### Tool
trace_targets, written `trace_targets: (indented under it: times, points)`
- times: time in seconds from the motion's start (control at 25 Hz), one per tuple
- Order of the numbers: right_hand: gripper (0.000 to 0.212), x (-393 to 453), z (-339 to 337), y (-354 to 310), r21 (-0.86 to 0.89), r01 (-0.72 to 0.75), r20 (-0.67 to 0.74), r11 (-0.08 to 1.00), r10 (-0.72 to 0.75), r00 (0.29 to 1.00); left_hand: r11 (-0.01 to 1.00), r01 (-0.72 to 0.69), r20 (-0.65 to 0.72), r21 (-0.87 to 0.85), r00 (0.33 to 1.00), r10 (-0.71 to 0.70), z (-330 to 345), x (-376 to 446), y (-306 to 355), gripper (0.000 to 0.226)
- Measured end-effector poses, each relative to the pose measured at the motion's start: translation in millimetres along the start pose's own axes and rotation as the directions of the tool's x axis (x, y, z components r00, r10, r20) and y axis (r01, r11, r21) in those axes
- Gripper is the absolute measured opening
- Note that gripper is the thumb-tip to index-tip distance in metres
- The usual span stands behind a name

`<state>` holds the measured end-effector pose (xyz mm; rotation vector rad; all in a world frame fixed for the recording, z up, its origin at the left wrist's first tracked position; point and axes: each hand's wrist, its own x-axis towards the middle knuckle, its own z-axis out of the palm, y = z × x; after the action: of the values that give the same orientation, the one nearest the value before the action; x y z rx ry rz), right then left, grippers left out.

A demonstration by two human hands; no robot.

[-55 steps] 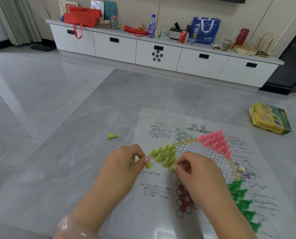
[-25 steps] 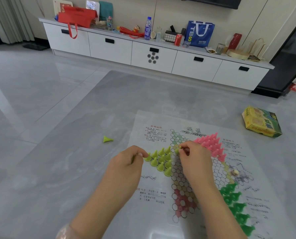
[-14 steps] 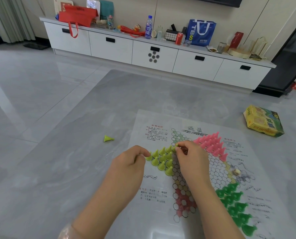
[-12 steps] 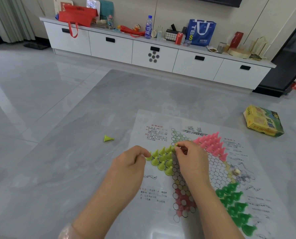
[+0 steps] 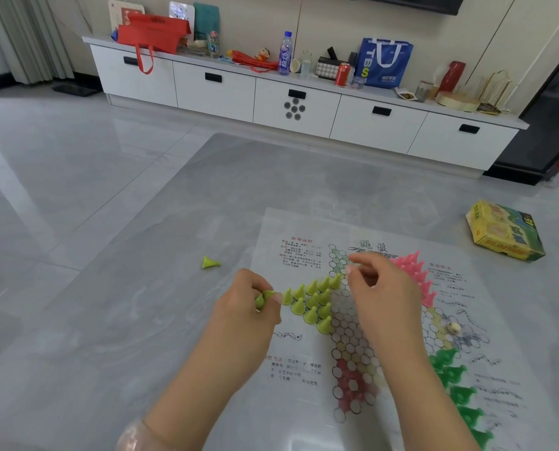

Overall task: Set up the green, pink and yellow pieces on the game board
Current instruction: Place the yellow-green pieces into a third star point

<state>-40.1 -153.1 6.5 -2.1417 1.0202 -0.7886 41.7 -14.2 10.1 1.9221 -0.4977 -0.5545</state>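
One yellow-green cone piece was pinched in the left hand, beside nine set yellow pieces on the printed plastic game board. The right hand, previously pinching there, was raised with fingers loosely curled, empty. One stray cone lay beyond.

1 head-worn camera looks forward and down, close above the game board.

Glossy grey stone-look table. Thin translucent plastic-sheet game board. Smooth plastic yellow pieces. Printed cardboard box.
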Motion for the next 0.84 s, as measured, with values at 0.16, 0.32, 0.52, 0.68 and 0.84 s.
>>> trace_targets:
  times: [0.16, 0.32, 0.52, 0.68, 0.84]
  points:
    - [0.022, -17.2, -10.2, -31.0, 0.265, 0.151, 0.253, 0.952, -0.220, 0.942, 0.924, 0.171, 0.101, -0.342, 0.984, -0.145, -5.0, 2.3, 4.8, 0.019]
    - [0.021, -26.1, 1.5, -33.2, 0.228, 0.335, 0.387, 0.914, -0.401, 0.830, 0.754, 0.267, 0.178, -0.600, 0.964, -0.200, -8.1, 6.0, 5.8, 0.021]
    - [0.024, -23.0, 5.8, -28.4, 0.161, 0.396, 0.373, 0.904, -0.427, 0.824, 0.772, 0.270, 0.171, -0.575, 0.963, -0.209, -5.8, 7.6, 3.2, 0.022]
    - [0.026, -21.1, 4.7, -25.5, 0.124, 0.421, 0.379, 0.899, -0.435, 0.817, 0.807, 0.274, 0.171, -0.523, 0.961, -0.215, -6.0, 6.9, 3.4, 0.024]
    - [0.021, -19.0, 3.7, -23.9, 0.151, 0.408, 0.338, 0.900, -0.435, 0.835, 0.811, 0.275, 0.220, -0.516, 0.958, -0.184, -5.2, 4.7, 6.0, 0.025]
